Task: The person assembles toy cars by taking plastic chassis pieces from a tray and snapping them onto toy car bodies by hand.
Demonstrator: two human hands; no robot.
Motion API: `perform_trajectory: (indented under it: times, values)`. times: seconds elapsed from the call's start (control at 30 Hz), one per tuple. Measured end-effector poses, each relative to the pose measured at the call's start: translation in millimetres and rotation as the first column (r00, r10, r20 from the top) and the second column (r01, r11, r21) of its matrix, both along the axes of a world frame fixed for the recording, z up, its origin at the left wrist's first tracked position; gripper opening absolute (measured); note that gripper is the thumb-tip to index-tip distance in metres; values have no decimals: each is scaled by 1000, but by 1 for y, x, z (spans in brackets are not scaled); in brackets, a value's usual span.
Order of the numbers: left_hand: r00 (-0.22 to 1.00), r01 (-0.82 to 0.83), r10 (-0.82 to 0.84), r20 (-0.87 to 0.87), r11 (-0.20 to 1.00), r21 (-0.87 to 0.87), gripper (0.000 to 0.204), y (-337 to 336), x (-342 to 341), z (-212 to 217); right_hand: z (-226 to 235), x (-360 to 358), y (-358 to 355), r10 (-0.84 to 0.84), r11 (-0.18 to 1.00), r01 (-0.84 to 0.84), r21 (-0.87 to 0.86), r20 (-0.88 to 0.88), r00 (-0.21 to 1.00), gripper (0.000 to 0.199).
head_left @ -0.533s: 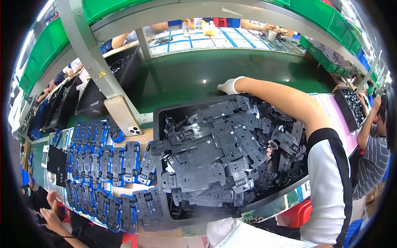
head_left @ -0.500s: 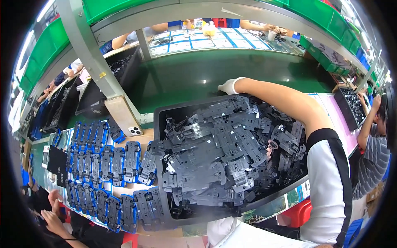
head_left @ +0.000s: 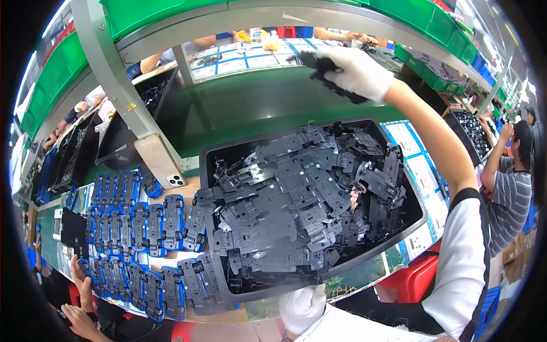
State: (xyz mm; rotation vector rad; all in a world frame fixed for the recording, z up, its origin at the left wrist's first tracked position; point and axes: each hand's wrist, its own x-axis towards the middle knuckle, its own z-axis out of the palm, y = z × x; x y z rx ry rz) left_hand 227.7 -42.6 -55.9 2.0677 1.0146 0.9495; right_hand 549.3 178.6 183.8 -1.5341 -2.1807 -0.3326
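My right hand (head_left: pixel 360 74), in a white glove, is raised over the green surface beyond the bin. Its fingers are closed round black plastic parts (head_left: pixel 329 73) with ragged outlines. Below it stands a large black bin (head_left: pixel 419 219), heaped with flat black toy car chassis (head_left: pixel 285 199). My left hand (head_left: pixel 302 308), gloved in white, is at the bin's near side, just below the rim. Its fingers look curled in, and what they may hold is hidden. Left of the bin, toy cars (head_left: pixel 174 222) with blue bodies lie wheels up in rows.
A phone (head_left: pixel 159 162) leans on a grey metal post (head_left: pixel 117 85) behind the cars. Green trays (head_left: pixel 165 8) hang from the overhead frame. Beyond the green surface (head_left: pixel 250 102) is a blue-and-white table (head_left: pixel 250 60). Other people's hands (head_left: pixel 82 285) are at the left; a person (head_left: pixel 510 171) works at the right.
My right hand has come up from behind the bin's far edge, and black parts now show in it. My left hand has come into view by the near rim. The view has shifted slightly.
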Motion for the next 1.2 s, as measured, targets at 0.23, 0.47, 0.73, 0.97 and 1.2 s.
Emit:
perform_trajectory:
  times: [0.23,0.47,0.73,0.97,1.2]
  values:
    - [999,-34,36,20,997,-71,14,-1,-1,-2,-3,-27,-72,230,826,-126,-549,124,965,67]
    - [1000,12,-12,28,1000,-10,15,11,-4,-10,-57,78,51,-112,791,218,-571,216,970,51]
    - [1000,11,-11,-23,1000,14,10,3,-8,-2,-150,27,128,-458,60,-137,-989,-149,877,56]
    - [995,-98,99,-7,993,59,9,-5,-4,-1,-165,27,207,287,-10,25,-1000,21,958,37]
    - [985,-156,152,83,986,51,8,7,-4,-2,-181,43,157,161,348,336,-875,409,898,32]
